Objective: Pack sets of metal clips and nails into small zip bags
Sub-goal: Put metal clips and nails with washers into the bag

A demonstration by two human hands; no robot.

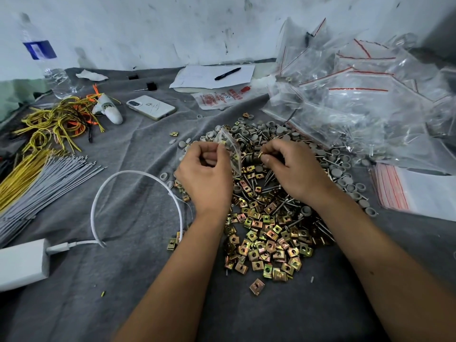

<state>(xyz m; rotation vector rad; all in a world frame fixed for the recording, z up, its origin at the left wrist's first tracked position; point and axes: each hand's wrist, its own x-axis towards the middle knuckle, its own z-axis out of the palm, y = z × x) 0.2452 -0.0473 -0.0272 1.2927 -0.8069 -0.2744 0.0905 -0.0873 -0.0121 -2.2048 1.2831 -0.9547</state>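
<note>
A person's left hand [206, 169] pinches a small clear zip bag [230, 150] by its top, fingers curled, while the right hand [293, 166] pinches a few brass-coloured clips [261, 154] between thumb and fingertips just beside the bag's open mouth. Both hands hover over a heap at the middle of the grey-clothed desk [123, 280]: metal clips [266, 243] piled toward the near edge, nails [274, 183] and grey round caps [271, 129] mixed behind them. Toward the far right corner lies a mound of clear zip bags [365, 95] with red seal lines, and a flat stack of unused bags [414, 191] sits at the right edge. A white cable [138, 176] loops left of the heap, running to a white charger [22, 262] at the left edge. Grey and yellow ties [44, 178] lie beyond it; a phone [151, 107], water bottle [47, 60], and paper with a pen [227, 74] line the far side.
</note>
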